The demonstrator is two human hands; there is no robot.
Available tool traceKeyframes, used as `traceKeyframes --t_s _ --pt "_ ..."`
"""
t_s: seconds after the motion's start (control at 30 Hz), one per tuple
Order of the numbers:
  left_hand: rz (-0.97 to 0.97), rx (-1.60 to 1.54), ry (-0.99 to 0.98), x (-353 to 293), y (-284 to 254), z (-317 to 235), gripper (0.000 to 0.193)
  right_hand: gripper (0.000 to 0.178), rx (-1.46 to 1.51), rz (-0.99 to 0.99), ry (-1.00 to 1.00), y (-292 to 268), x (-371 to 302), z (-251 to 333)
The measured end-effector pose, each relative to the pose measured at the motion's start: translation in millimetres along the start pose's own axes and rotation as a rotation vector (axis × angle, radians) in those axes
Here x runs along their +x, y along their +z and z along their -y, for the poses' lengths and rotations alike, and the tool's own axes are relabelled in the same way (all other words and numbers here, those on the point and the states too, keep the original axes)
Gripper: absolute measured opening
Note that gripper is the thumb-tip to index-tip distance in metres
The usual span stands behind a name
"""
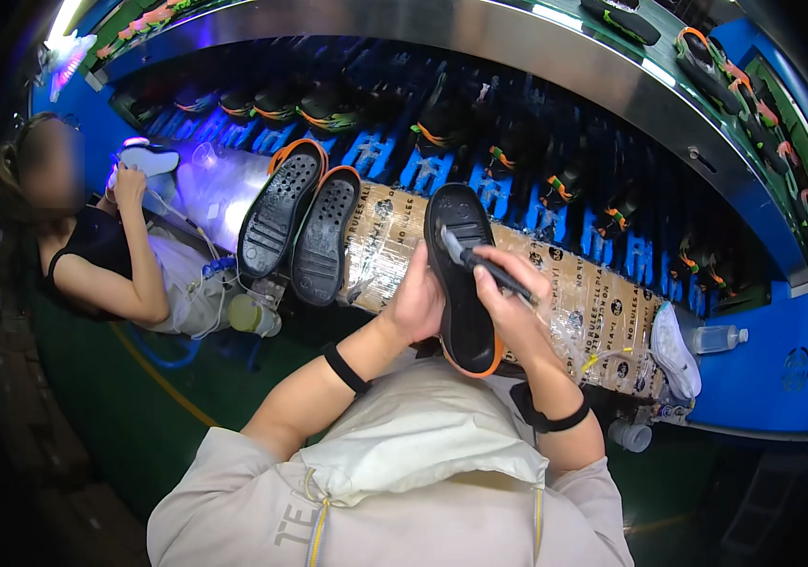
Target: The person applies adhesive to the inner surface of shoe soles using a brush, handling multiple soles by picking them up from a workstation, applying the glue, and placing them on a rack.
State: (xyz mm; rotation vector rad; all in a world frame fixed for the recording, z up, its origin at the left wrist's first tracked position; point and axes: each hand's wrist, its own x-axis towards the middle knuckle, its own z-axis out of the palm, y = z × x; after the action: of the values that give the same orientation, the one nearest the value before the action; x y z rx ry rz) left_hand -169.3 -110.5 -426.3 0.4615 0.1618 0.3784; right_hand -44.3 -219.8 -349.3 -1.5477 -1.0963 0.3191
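A black shoe sole (465,326) with an orange rim at its heel stands lengthwise in front of me. My left hand (415,300) grips its left edge, fingers partly hidden behind it. In my right hand (517,293) is a brush (489,267) with a dark handle, and its pale bristles touch the sole's inner face near the ridged forefoot. Left of my left hand, two more black soles lie side by side: one sole (319,248) nearer me, and a second sole (276,213) with an orange edge beyond it.
A cardboard-covered ledge (380,236) wrapped in clear film runs across. Behind it, shoes (442,123) sit on blue holders (423,172) beneath a metal-edged shelf (385,38). At left a co-worker (101,246) handles a pale sole. A white cloth (675,350) and clear bottle (718,338) lie right.
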Motion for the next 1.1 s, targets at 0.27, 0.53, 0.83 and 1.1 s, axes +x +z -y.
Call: traceKeyframes --t_s 0.27,0.53,0.83,1.1 --pt "0.089 -0.017 -0.006 5 -16 -13 0.091 0.025 -0.140 0.428 0.032 -61 -14 48" --pt "0.051 0.024 0.065 -13 18 5 0.084 0.029 -0.036 -0.090 -0.333 -5 14 22" --pt "0.052 -0.036 -0.017 -10 11 0 0.086 0.024 -0.060 -0.028 -0.338 -23 18 16" --pt "0.050 0.033 0.095 0 13 -23 0.086 0.028 -0.084 0.156 -0.369 -28 13 29"
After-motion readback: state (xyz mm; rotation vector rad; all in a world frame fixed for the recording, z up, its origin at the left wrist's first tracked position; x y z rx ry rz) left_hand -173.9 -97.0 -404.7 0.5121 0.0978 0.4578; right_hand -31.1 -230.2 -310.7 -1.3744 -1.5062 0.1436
